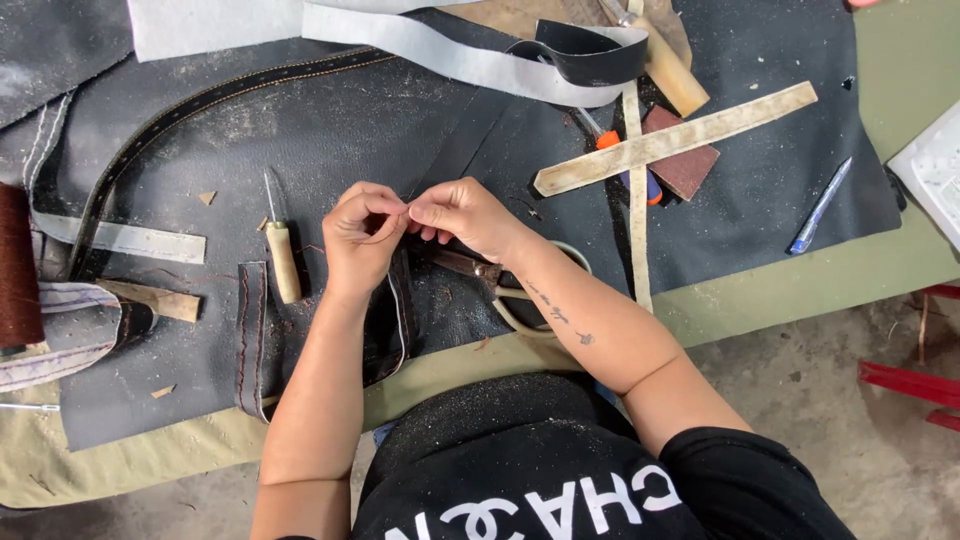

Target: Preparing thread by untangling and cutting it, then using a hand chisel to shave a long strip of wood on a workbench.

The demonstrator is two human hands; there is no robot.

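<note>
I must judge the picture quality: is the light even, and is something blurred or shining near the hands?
Head view: soft, even light with faint shadows only; left hand and right hand are sharp, but the thread pinched between them is too thin to make out; no glare on the dusty dark leather sheet; the awl is crisp.

awl [281, 250] left of hands | scissors [500, 285] beneath | strips [672, 140] right

Whatever my left hand [362, 238] and right hand [462, 216] pinch between fingertips is too thin to make out. My right wrist covers part of the scissors [520, 290]. Dark red thread spool [18, 265] cut off at left edge. White sheet [935, 172] cut off at right.
</note>
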